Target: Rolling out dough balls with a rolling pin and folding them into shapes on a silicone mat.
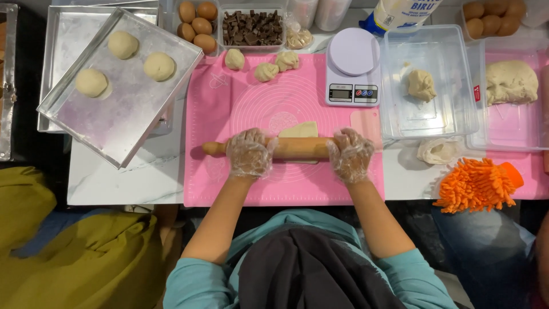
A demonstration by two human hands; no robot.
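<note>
Both gloved hands, left hand (250,153) and right hand (350,154), fingers curled over the stiff wooden rolling pin (291,147), press the soft, pliable flattened pale dough piece (299,130) on the pink silicone mat (229,103).

The scene is bright and evenly lit from overhead, with colours strong and clean. Shadows are short and soft: the wooden rolling pin (280,148) casts a narrow dark band on the pink silicone baking mat (240,97) just near of it, and the tilted square metal baking tray (123,109) throws a deeper shadow onto the white marble-patterned tabletop (131,180) at its near right edge. The tray's bare metal shows a hazy, milky sheen rather than hard glare. The clear plastic tub (452,86) at the right carries faint reflections. Focus is sharp across the table; the near left and right corners fall darker. Straight edges bend slightly toward the frame's borders.
</note>
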